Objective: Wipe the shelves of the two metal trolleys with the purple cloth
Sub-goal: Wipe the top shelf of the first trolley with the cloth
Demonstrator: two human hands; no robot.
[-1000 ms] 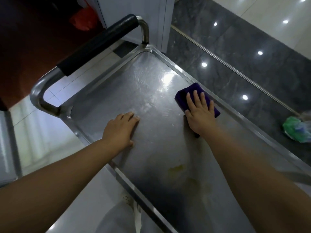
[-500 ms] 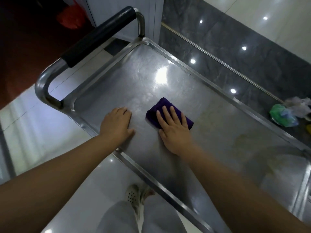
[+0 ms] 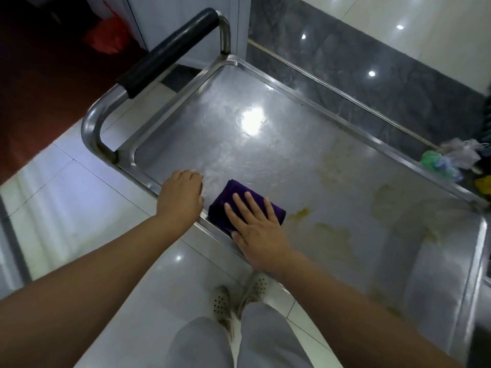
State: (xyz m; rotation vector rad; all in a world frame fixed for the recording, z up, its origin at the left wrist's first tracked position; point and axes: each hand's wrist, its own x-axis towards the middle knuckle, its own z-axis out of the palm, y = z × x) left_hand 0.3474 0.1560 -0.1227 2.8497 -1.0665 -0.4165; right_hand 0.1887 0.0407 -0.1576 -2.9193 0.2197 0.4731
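Right hand (image 3: 255,231) flat, fingers spread, presses purple cloth (image 3: 224,199) onto top shelf (image 3: 239,155) at its near rim. Left hand (image 3: 180,195) rests loosely bent on that rim, gripping nothing. Risks: cloth dragged over the edge; yellow stains (image 3: 303,214) at cloth's 3 o'clock smeared, not lifted.

Left hand (image 3: 182,196) loosely curled, right hand (image 3: 256,229) flat and splayed.

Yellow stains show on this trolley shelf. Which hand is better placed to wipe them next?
Right. The right hand presses flat on the purple cloth, and the yellow stains lie just to the cloth's right on the shelf. The left hand rests at the shelf's rim without a cloth.
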